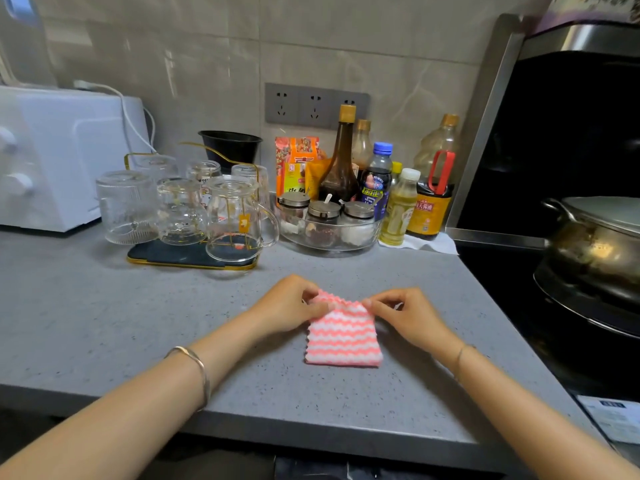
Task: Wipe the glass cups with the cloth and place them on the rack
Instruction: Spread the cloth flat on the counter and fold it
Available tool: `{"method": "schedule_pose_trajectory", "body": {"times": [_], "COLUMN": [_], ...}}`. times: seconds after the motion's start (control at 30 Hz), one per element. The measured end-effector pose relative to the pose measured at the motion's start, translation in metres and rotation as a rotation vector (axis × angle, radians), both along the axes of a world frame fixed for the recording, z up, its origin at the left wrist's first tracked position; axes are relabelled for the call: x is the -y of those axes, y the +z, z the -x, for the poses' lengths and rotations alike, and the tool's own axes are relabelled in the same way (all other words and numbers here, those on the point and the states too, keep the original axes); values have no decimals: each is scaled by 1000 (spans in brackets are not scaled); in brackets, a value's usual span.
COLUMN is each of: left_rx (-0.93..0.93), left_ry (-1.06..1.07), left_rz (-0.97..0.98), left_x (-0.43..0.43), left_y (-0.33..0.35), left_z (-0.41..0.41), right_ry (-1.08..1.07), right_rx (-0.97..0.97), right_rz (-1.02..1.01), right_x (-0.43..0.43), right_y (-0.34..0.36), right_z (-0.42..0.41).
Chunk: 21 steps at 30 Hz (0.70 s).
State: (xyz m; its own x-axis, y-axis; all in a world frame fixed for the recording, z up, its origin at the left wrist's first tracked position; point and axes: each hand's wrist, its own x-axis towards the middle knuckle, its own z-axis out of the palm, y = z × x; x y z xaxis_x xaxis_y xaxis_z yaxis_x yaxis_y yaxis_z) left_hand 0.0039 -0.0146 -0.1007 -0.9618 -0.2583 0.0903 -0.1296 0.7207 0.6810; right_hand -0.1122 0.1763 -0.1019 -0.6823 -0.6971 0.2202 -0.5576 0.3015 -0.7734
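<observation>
The cloth (343,337), pink and white in wavy stripes, lies folded flat on the grey countertop (104,323) right in front of the person; both hands are on its far edge; the left hand (291,306) pinches the far left corner between thumb and fingertips; the right hand (412,317) pinches the far right corner the same way, so each hand is grasping cloth and nothing else; a thin bangle (197,368) sits on the left wrist. Behind the cloth and a little to the left, well apart from it, stands the rack (194,259), a dark tray with a gold rim and gold wire frame; the glass cups (180,209) are on it upside down, crowded together and touching; one handled cup (235,223) takes the near right corner; a ribbed cup (126,206) stands at the rack's left edge, and whether it is on the tray or just off it I cannot tell. To the right of the rack, a clear dish (329,242) holds three lidded spice jars; sauce and oil bottles (341,161) line up behind it with some snack packets; a black bowl (230,145) sits behind the cups; a white appliance (52,157) fills the far left; a grey socket plate (315,105) is on the tiled wall; a lidded metal pot (595,244) sits on the dark stove at right.
</observation>
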Motion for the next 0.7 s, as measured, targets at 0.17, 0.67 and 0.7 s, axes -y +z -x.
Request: {"method": "schedule_pose_trajectory", "body": {"times": [0.17,0.67,0.7], "left_rx": [-84,-188,-187], "left_ry": [-4,-246,-240], "left_rz": [223,430,387], "left_x": [-12,-34,-35], "left_y": [0,-7,-6], "left_z": [-10,-85,-88], "right_ry": [-32,216,226], "right_rx": [-249,-416,-389], "right_rz": [-68,-66,-63], "right_x": [-8,-67,-70], "right_y": [-9,-17,-16], "right_z": [-5,-55,-58]}}
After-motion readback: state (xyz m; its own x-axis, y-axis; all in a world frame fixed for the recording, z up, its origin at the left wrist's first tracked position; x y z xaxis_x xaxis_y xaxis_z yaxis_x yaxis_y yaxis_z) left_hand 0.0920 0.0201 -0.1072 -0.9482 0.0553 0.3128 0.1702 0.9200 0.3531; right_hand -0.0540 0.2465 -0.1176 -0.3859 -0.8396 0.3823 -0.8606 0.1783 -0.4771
